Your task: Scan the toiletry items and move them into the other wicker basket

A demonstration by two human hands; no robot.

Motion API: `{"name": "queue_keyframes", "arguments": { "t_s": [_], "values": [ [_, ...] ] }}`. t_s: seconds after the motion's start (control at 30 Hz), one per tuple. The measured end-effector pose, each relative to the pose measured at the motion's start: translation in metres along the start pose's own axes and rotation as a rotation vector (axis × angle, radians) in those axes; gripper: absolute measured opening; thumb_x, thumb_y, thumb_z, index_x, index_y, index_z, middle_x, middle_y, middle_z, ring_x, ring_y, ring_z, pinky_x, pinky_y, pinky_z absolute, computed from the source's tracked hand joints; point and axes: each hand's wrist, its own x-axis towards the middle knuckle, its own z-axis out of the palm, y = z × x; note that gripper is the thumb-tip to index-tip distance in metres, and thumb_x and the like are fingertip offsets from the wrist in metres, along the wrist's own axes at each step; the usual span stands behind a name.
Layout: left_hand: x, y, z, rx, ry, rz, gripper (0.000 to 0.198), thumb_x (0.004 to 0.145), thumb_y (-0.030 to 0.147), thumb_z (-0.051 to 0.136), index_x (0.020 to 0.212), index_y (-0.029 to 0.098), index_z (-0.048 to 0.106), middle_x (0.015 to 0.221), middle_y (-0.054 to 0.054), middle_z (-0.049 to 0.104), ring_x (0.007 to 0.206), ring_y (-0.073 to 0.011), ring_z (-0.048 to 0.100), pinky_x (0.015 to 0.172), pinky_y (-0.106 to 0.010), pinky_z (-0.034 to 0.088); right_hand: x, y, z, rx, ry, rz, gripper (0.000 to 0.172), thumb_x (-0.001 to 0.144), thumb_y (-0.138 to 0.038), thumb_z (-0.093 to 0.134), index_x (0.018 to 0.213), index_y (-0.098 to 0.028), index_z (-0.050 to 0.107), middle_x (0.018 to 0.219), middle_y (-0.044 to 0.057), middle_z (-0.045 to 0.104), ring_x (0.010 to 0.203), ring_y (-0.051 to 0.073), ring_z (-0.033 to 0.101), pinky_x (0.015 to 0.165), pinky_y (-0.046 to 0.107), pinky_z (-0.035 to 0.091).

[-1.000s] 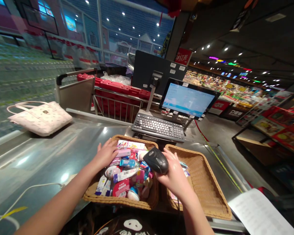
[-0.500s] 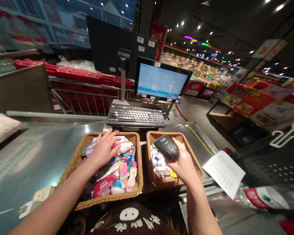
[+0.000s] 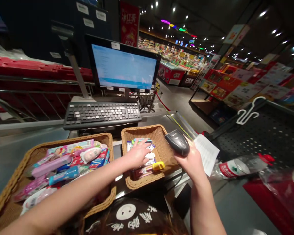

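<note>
My right hand point(image 3: 192, 160) is wrapped round a black handheld barcode scanner point(image 3: 177, 142), held up over the right side of the smaller wicker basket point(image 3: 161, 130). Inside that basket, my left hand point(image 3: 139, 154) lies over small white-and-blue packages point(image 3: 150, 159) with its fingers spread. Whether the fingertips touch the packages is hard to tell. A yellow-capped item point(image 3: 158, 165) lies just below the hand. The larger wicker basket point(image 3: 110, 138) on the left is full of packaged toiletries, among them a pink-purple case point(image 3: 51, 165) and a blue tube point(image 3: 63, 175). My left forearm crosses over it.
A keyboard point(image 3: 103, 114) and a lit monitor point(image 3: 124, 67) stand behind the baskets. To the right are a sheet of paper point(image 3: 207, 150), a plastic bottle point(image 3: 235, 168) lying on its side and a white hanger point(image 3: 248, 114). Red crates and a metal cart stand at the back left.
My left hand has moved from the larger basket over to the smaller one. My right hand has shifted the scanner to the basket's right side. The camera view has turned right.
</note>
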Motion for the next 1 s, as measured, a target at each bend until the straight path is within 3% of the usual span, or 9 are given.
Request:
{"name": "queue_keyframes", "arguments": {
  "t_s": [0.13, 0.27, 0.47, 0.63, 0.73, 0.87, 1.0],
  "values": [
    [0.044, 0.015, 0.036, 0.072, -0.179, 0.119, 0.041, 0.072, 0.032, 0.073, 0.111, 0.019, 0.07, 0.15, -0.018, 0.043, 0.143, -0.0394, 0.028, 0.114, -0.066, 0.018, 0.003, 0.018, -0.005, 0.003, -0.025, 0.012, 0.04, 0.076, -0.03, 0.063, 0.116, -0.022, 0.062, 0.128, 0.013, 0.062, 0.131, 0.037, 0.05, 0.111, 0.063, 0.034],
    [0.07, 0.018, 0.08, 0.103, -0.353, 0.229, 0.046, 0.071, 0.043, 0.073, 0.109, 0.019, 0.072, 0.151, -0.019, 0.041, 0.143, -0.0403, 0.03, 0.116, -0.063, 0.015, 0.008, 0.037, -0.006, 0.011, -0.047, 0.007, 0.044, 0.076, -0.031, 0.064, 0.118, -0.019, 0.062, 0.124, 0.015, 0.064, 0.131, 0.037, 0.049, 0.111, 0.062, 0.034],
    [0.088, 0.016, 0.129, 0.102, -0.389, 0.15, 0.045, 0.068, 0.038, 0.076, 0.108, 0.017, 0.073, 0.151, -0.017, 0.043, 0.141, -0.0401, 0.034, 0.119, -0.058, 0.011, 0.018, 0.057, -0.005, 0.064, -0.074, -0.004, 0.039, 0.076, -0.029, 0.064, 0.114, -0.019, 0.064, 0.126, 0.014, 0.065, 0.133, 0.034, 0.049, 0.113, 0.059, 0.032],
    [0.092, 0.016, 0.139, 0.085, -0.377, 0.099, 0.046, 0.068, 0.04, 0.077, 0.11, 0.02, 0.071, 0.153, -0.017, 0.04, 0.144, -0.0351, 0.032, 0.12, -0.056, 0.009, 0.026, 0.067, -0.001, 0.067, -0.123, 0.022, 0.042, 0.075, -0.028, 0.064, 0.116, -0.018, 0.063, 0.131, 0.015, 0.063, 0.136, 0.035, 0.046, 0.114, 0.065, 0.025],
    [0.095, 0.011, 0.136, 0.073, -0.351, 0.059, 0.049, 0.065, 0.039, 0.078, 0.108, 0.018, 0.071, 0.151, -0.019, 0.042, 0.142, -0.0378, 0.033, 0.119, -0.058, 0.012, 0.029, 0.073, 0.003, 0.068, -0.143, 0.028, 0.043, 0.075, -0.026, 0.064, 0.117, -0.019, 0.063, 0.132, 0.014, 0.062, 0.137, 0.035, 0.045, 0.115, 0.066, 0.022],
    [0.099, -0.001, 0.128, 0.071, -0.268, -0.036, 0.027, 0.075, 0.026, 0.065, 0.099, 0.016, 0.072, 0.125, -0.017, 0.063, 0.126, -0.036, 0.051, 0.116, -0.055, 0.019, 0.032, 0.077, 0.006, 0.081, -0.154, 0.02, 0.042, 0.075, -0.026, 0.065, 0.117, -0.02, 0.063, 0.133, 0.014, 0.062, 0.138, 0.035, 0.044, 0.116, 0.065, 0.022],
    [0.101, -0.013, 0.124, 0.047, -0.225, -0.083, 0.017, 0.075, 0.023, 0.063, 0.088, 0.017, 0.072, 0.105, -0.014, 0.069, 0.112, -0.0329, 0.058, 0.112, -0.056, 0.025, 0.035, 0.078, 0.007, 0.089, -0.164, 0.011, 0.041, 0.074, -0.025, 0.065, 0.115, -0.02, 0.063, 0.132, 0.014, 0.062, 0.138, 0.035, 0.043, 0.116, 0.065, 0.022]
  ]
}}
